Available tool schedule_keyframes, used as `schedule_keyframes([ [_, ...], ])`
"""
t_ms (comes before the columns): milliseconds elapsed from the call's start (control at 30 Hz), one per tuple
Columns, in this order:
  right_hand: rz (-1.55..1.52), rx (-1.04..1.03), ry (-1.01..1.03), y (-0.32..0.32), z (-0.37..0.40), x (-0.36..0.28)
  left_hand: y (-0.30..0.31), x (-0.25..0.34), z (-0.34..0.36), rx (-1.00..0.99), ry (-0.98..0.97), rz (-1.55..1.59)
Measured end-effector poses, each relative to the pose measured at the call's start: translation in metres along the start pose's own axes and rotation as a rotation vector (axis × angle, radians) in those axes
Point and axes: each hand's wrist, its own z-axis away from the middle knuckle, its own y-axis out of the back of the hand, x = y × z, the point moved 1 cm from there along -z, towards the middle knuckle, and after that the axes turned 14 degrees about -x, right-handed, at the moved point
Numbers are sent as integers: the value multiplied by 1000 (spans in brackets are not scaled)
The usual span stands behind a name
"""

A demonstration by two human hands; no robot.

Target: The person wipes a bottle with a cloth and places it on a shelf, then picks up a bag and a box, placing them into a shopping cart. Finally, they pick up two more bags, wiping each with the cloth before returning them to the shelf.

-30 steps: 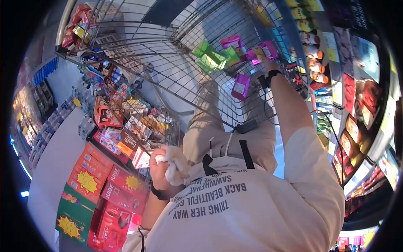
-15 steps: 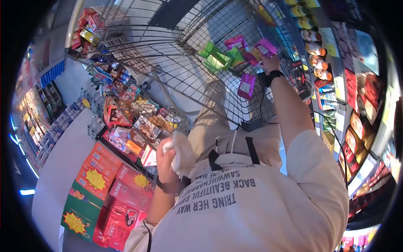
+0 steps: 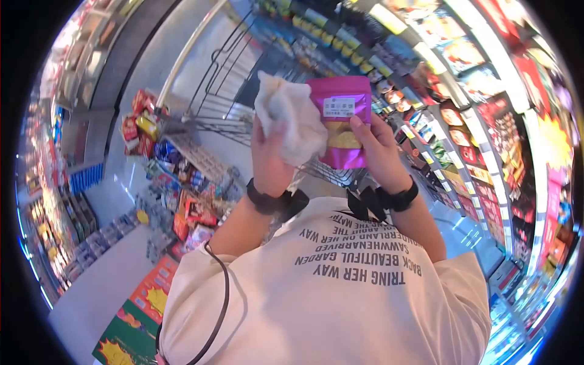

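Up in front of my chest, my right hand (image 3: 380, 149) grips a shiny purple pouch (image 3: 350, 161) by its right side, thumb on the front. A white label and a see-through window with yellowish contents show on the pouch. My left hand (image 3: 271, 155) is closed around a crumpled white cloth (image 3: 292, 115), which is bunched right beside the pouch's left edge and overlaps it in this view. The cloth hides part of the left fingers. Black bands circle both wrists.
Beyond my hands stands a wire shopping cart (image 3: 213, 115). To the left are heaped packaged snacks (image 3: 198, 210) and red and green boxes (image 3: 131, 328) with yellow star tags. Shelves of packaged goods (image 3: 462, 152) line the right side.
My right hand has lifted the purple pouch out of the cart to chest height. My left hand has raised the cloth next to it. The view has tilted up toward the shelves.
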Motion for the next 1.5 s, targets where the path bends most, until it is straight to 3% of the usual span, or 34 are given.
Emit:
schedule_keyframes([
  [100, -57, 32, 136, -25, 28, -32, -52, -1, -5, -302, -272, -599],
  [167, -214, -9, 236, -22, 43, -34, -87, -10, 0, -425, -578, -1137],
  [200, -296, -32, 279, -18, 53, -39, -113, -13, 7, -479, -662, -1240],
  [233, -299, -51, 146, -10, 73, -54, -124, -21, 15, -513, -700, -1333],
  [267, -228, -102, 160, 0, 85, -65, -133, -29, 22, -552, -735, -1429],
  [367, -92, -189, 164, 29, 117, -80, -157, -51, 40, -635, -811, -1464],
  [467, -109, -222, 159, 36, 152, -79, -183, -44, 34, -575, -801, -1363],
  [600, -31, -134, 422, 29, 155, -103, -224, -40, 49, -555, -711, -1246],
  [667, 36, -85, 464, 33, 155, -109, -221, -45, 56, -833, -879, -1384],
  [733, 66, -48, 469, 24, 158, -111, -220, -36, 51, -884, -920, -1332],
  [800, 95, -59, 406, 3, 161, -104, -225, -6, 36, -759, -908, -1252],
  [833, 141, -11, 438, -4, 160, -103, -221, 0, 34, -615, -733, -1085],
  [933, 335, 133, 527, -9, 155, -117, -230, 7, 49, -963, -878, -1277],
  [1067, -573, -129, 348, 26, 151, -118, -202, -15, 58, -1118, -945, -1290],
  [1100, -397, -52, 412, 10, 160, -125, -207, -12, 48, -1105, -1023, -1221],
  [1200, 20, 148, 481, -27, 174, -130, -224, 11, 35, -810, -803, -1148],
  [1233, -4, 191, 558, -35, 173, -136, -230, 12, 38, -821, -780, -1088],
  [1300, -386, -141, 591, 3, 172, -133, -226, -7, 44, -1006, -856, -1117],
  [1367, -289, 68, 443, 16, 172, -142, -224, -25, 63, -1132, -878, -1149],
  [1433, -590, -90, 464, 36, 172, -146, -223, -30, 59, -1188, -796, -1030],
  [1467, -488, 128, 492, 38, 175, -144, -222, -33, 56, -1214, -756, -966],
  [1500, -412, 196, 570, 33, 177, -150, -221, -35, 53, -1070, -532, -878],
])
